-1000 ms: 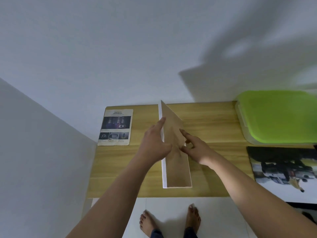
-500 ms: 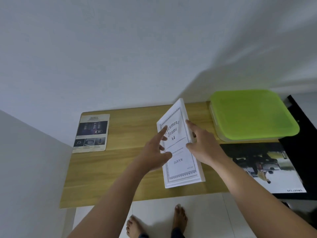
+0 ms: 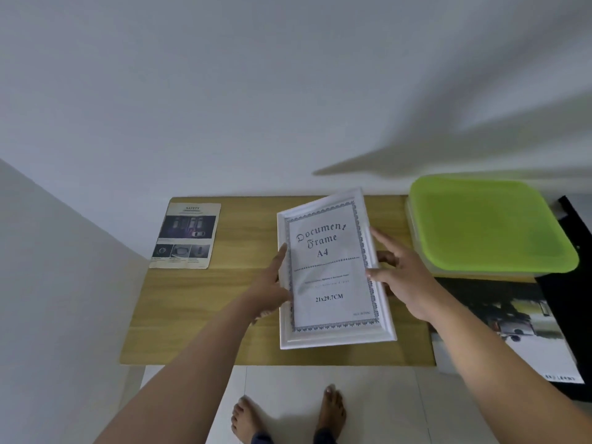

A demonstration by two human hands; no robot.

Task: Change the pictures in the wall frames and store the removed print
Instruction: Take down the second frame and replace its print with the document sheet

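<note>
A white picture frame [image 3: 333, 274] faces up over the middle of the wooden table [image 3: 198, 312], its far end raised a little. Inside it is a sheet printed "Document Frame A4". My left hand [image 3: 274, 290] grips the frame's left edge, thumb on the front and fingers underneath. My right hand [image 3: 400, 277] holds the right edge the same way. A safety leaflet print [image 3: 187, 235] lies flat at the table's back left. A large dark photo print [image 3: 509, 325] lies at the right, overhanging the table's front edge.
A clear plastic box with a lime-green lid [image 3: 487, 225] stands at the back right of the table. A black object [image 3: 570, 290] sits at the far right edge. The wall rises right behind the table. My bare feet [image 3: 288, 415] stand on white floor tiles below.
The frame has turned from edge-on with its brown back showing to face up. Both hands shifted to its left and right edges and lowered it toward the table.
</note>
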